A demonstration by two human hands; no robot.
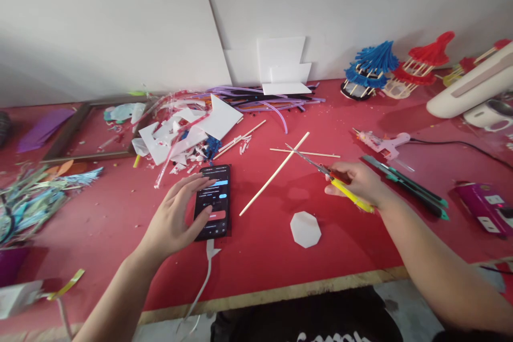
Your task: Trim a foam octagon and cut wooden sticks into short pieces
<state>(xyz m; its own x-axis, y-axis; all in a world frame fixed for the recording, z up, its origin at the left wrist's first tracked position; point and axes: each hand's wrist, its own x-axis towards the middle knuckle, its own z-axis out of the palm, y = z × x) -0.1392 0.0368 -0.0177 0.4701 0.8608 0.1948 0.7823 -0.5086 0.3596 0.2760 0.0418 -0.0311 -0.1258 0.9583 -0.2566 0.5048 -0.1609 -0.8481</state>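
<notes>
My left hand (pixel 176 214) hovers over a black smartphone (pixel 214 202) lying on the red table (pixel 260 256), fingers spread, thumb touching the lit screen. My right hand (pixel 358 181) is closed around yellow-handled scissors (pixel 332 176), whose blades point left toward two crossed wooden sticks (pixel 276 171). A white octagonal cut-out (pixel 305 228) lies just in front of the right hand.
A heap of white foam scraps (pixel 188 131) and purple strips (pixel 256 97) lies behind the phone. At right are a glue gun (pixel 380 143), green-handled cutters (pixel 409 186), a purple power strip (pixel 483 206), and blue (pixel 371 69) and red (pixel 420 67) pavilion models. Paper fringes (pixel 36 197) lie at left.
</notes>
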